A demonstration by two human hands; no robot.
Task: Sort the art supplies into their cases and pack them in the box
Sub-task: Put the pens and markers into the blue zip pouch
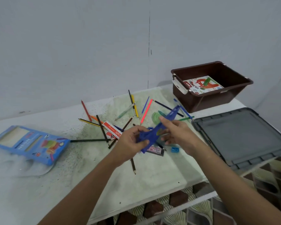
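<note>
Your left hand is reaching in from below, forearm angled up and right, fingers and thumb pinching the near end of the blue pouch above the table. Your right hand is gripping the pouch's upper part, thumb on top, while loose pencils are lying beneath and the box is standing far right.

White card box with a red figure, lying inside the brown plastic bin: "OIL PASTELS", printed upside down to the viewer. Red-and-white flat packets on the tabletop: "soft" and a single "g". Blue cardboard pencil case: lettering blurred, possibly "NEON".
</note>
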